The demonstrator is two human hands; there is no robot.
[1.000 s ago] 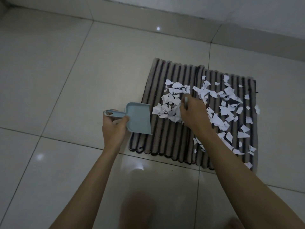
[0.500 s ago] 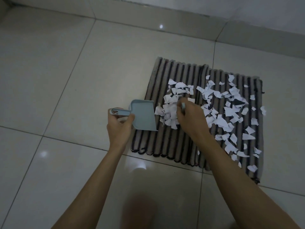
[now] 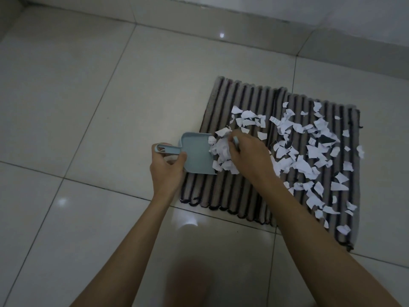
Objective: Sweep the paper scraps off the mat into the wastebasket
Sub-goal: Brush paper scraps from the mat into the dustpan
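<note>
Gripping the dustpan (image 3: 197,155) handle, the left hand (image 3: 167,171) sets its lip on the mat (image 3: 241,196); the right hand (image 3: 252,158), closed around a brush (mostly hidden), crowds paper scraps (image 3: 222,152) against it.

Both forearms are bare (no sleeves, watch or rings showing).
</note>
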